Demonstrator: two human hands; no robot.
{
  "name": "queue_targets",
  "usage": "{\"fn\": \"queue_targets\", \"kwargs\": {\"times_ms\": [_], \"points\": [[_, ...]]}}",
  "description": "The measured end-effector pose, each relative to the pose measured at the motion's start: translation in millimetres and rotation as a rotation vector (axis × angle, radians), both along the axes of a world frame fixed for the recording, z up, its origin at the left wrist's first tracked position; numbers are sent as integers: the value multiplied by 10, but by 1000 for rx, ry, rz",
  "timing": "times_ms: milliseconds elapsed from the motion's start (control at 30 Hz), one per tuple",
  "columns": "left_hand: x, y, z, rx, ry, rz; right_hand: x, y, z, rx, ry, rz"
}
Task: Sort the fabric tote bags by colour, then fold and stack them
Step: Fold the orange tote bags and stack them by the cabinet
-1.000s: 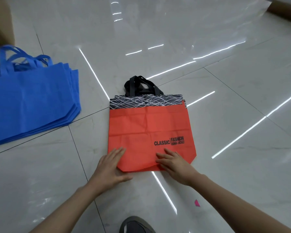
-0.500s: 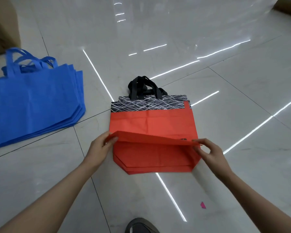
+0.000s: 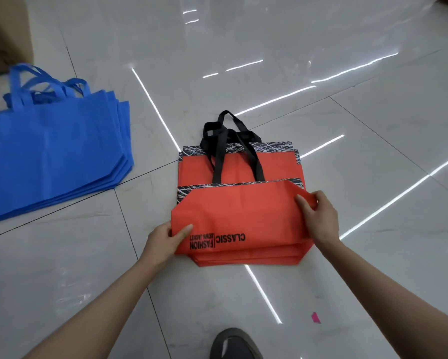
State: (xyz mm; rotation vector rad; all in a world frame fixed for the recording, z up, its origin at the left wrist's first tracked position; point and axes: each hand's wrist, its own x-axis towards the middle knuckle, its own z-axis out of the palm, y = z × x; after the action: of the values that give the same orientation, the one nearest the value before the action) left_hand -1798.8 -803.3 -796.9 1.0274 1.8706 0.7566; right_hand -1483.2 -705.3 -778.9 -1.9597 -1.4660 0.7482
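The top layer of the orange bag (image 3: pixel 238 216) has come over; its print now reads upside down. Well left of the fingers (image 3: pixel 304 203) lies the blue tote stack (image 3: pixel 49 156), with a cardboard box (image 3: pixel 5 35) behind. The left hand (image 3: pixel 163 242) pinches the bag's left edge and the right hand (image 3: pixel 318 218) grips its right corner. The black handles (image 3: pixel 233 149) lie beyond, with a shoe (image 3: pixel 233 344) and a pink scrap (image 3: pixel 315 317) nearer on the floor (image 3: pixel 269 73).

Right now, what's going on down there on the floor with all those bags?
A person is working on an orange tote bag on the tiled floor. Their left hand pinches its near left corner and their right hand grips its right edge, with the printed panel upside down to the camera. Black handles lie flat across the fabric beyond. More orange layers show underneath. A stack of blue bags lies off to the left.
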Motion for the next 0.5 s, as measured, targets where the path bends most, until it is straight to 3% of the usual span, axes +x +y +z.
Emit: {"fn": "queue_targets", "kwargs": {"times_ms": [133, 233, 300, 400, 500], "points": [[-41, 58, -195, -98, 211, 44, -140, 70, -122, -104, -252, -45], [6, 100, -248, -155, 280, 95, -232, 65, -187, -186, -332, -100], [76, 104, -237, -154, 338, 122, -319, 76, -211, -52, -427, -121], [234, 72, -172, -115, 501, 128, -600, 6, -232, 367, -626, 141], [345, 7, -123, 60, 643, 91, -1137, -260, -322, 523, -481, 562]]}}
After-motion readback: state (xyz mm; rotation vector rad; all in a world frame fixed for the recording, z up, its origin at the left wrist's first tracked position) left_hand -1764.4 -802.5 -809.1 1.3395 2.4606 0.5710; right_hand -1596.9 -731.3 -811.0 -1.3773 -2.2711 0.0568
